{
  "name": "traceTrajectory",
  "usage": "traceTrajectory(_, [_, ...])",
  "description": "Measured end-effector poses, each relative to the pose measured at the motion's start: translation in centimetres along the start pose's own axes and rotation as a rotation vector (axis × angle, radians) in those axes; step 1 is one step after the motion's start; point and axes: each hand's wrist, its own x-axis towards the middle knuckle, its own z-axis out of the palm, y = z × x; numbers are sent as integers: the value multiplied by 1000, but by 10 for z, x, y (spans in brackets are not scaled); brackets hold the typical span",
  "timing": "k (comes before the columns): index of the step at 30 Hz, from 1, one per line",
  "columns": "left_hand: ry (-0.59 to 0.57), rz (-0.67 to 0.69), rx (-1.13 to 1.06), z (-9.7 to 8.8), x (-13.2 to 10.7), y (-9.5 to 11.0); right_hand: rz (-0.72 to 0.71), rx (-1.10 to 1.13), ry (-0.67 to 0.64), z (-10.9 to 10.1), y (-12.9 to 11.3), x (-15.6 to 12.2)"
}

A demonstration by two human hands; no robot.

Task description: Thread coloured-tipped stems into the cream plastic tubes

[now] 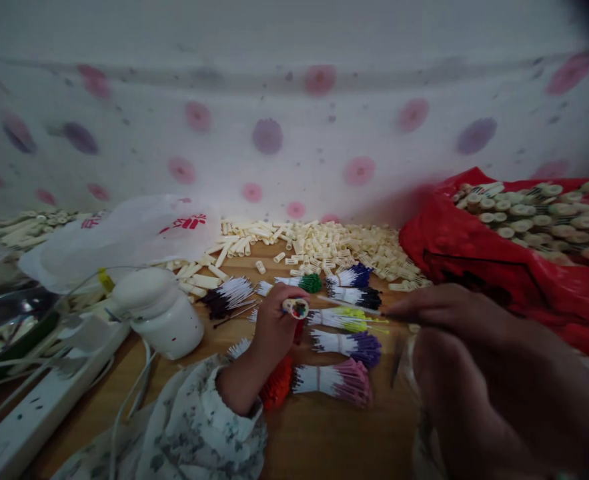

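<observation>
My left hand [274, 327], in a pale floral sleeve, is closed around a short cream tube [288, 305]. Several coloured tips show in the tube's end, which faces me. On the right, large and blurred, my right hand [494, 380] pinches a thin white stick [349, 305] by its dark end, with the pale end pointing at the tube. Around my left hand lie banded bundles of white sticks with coloured tips: green [310, 283], black [369, 297], yellow [357, 319], purple [367, 347], pink [351, 383] and orange-red [278, 385], the last partly behind my wrist.
Loose cream tubes [334, 247] are heaped along the back. A red bag [439, 233] full of tubes stands at right. At left are a white plastic bag [124, 233], a white jar-shaped object [164, 327] and a power strip [49, 400] with cords. A dotted sheet [269, 180] hangs behind.
</observation>
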Motion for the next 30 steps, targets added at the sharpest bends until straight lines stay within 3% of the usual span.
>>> traceTrajectory(2, [10,10,2,0,0,0,-81,-61,-80,1,-11,3])
traceTrajectory(4, [11,8,-6,-1,-1,0,-112,-88,-65,8,-14,4])
traceTrajectory(17, [-76,148,49,1,0,6,-146,-7,-85,40,10,-10])
traceTrajectory(23, [-86,214,122,-3,-3,1,-20,-15,-100,54,25,-18])
traceTrajectory(30, [-143,257,216,-6,-5,5,46,-19,-51,50,35,-19])
